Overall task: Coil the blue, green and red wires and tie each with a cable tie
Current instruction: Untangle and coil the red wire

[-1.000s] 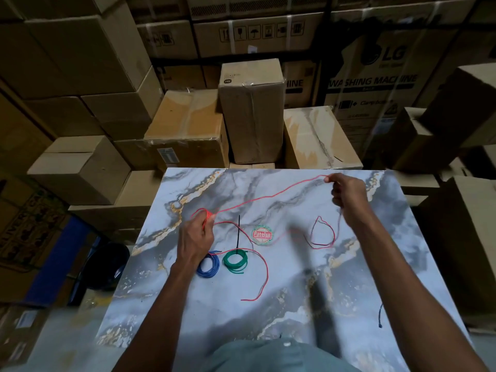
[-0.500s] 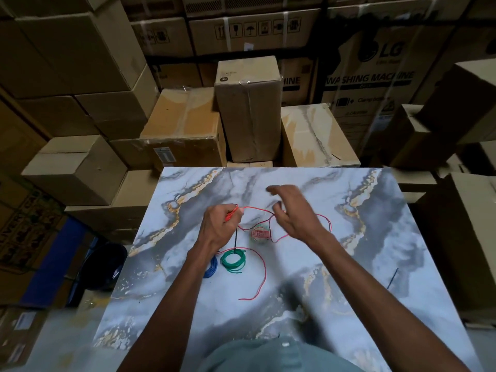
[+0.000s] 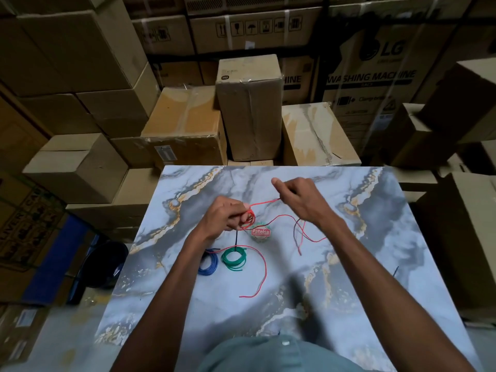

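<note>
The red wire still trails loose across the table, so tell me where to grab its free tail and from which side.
Pinch the red wire just above its loose end, coming from above with thumb and forefinger across the strand. That stretch lies flat on the marbled table, clear of the green coil, while the left hand holds the started loops.

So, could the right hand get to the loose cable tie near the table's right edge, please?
Probably, once freed. The right hand is pinching the red wire now, but nothing lies between it and the cable tie on the bare table.
</note>
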